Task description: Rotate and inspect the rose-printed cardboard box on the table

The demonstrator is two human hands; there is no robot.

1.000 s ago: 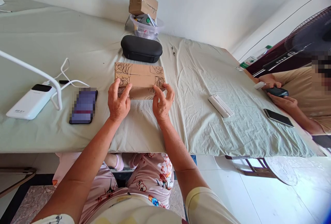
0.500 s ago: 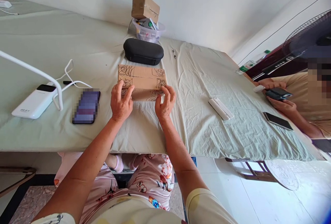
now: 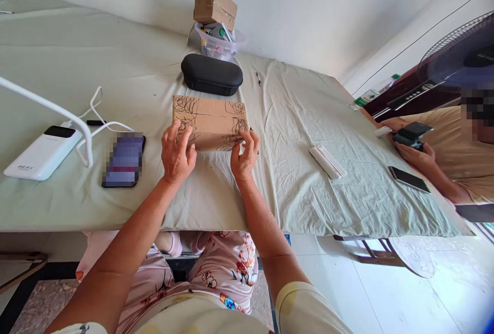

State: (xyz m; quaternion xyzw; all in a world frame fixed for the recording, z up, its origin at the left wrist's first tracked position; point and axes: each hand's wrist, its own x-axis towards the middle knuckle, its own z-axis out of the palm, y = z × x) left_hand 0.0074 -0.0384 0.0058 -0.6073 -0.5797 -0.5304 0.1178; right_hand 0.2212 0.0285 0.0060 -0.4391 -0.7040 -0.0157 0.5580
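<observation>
A brown cardboard box [image 3: 216, 122] with black scribbles on its corners lies on the cloth-covered table [image 3: 285, 200] in front of me. My left hand [image 3: 177, 153] holds its left end, with bent fingers on the near edge and the top. At the opposite end my right hand [image 3: 244, 155] grips the near right corner, thumb below and fingers curled over. Small dark bits show at the outer side of the right fingers; what they belong to is mostly hidden. Just behind the box sits a black zippered case [image 3: 212, 74].
Left are a smartphone [image 3: 124, 160], a white power bank [image 3: 44, 151] and a thick white curved bar [image 3: 50, 102]. A plastic basket [image 3: 219, 47] bearing another box [image 3: 214, 7] stands behind. Right lie a pen [image 3: 258, 78], a white device [image 3: 327, 161] and a dark phone [image 3: 409, 179], near another person's hands [image 3: 419, 156].
My view has shifted slightly. Both hands stay on the box with nearly the same hold. Dark bits now show beside my right fingers. The other person's dark item looks more opened out.
</observation>
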